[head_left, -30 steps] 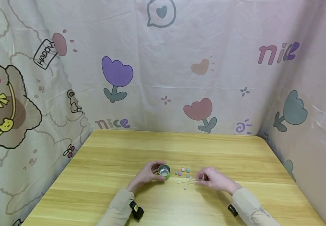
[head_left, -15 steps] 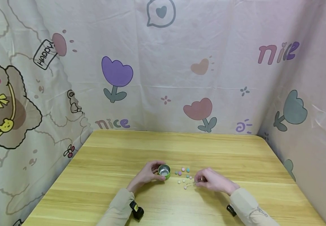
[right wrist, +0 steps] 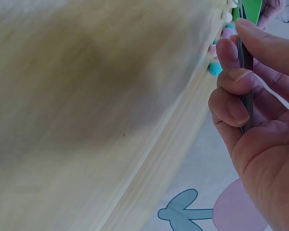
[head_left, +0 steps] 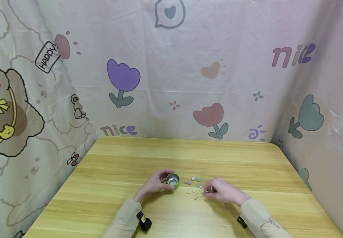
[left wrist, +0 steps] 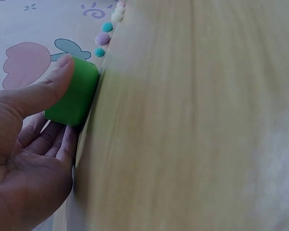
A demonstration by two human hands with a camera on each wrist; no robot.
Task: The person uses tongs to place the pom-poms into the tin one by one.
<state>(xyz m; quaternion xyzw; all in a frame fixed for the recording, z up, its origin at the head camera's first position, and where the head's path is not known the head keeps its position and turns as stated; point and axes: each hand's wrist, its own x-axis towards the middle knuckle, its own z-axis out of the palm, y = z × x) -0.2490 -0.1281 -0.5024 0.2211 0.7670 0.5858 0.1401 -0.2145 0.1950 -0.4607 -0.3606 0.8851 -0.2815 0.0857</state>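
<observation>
Touching tweezers' [head_left: 201,194] tip: cream pompom [head_left: 195,197]

on the table [head_left: 115,172] we see the cup [head_left: 173,180] left of the beads [head_left: 192,185], tweezers [head_left: 202,193] to their right, curtain [head_left: 189,66] behind.

Your tweezers [right wrist: 245,62]: tips cut off by top edge in right wrist view. Worktop [left wrist: 192,125] blurred in both wrist views. Pellet at tweezer tips too small to tell.
</observation>
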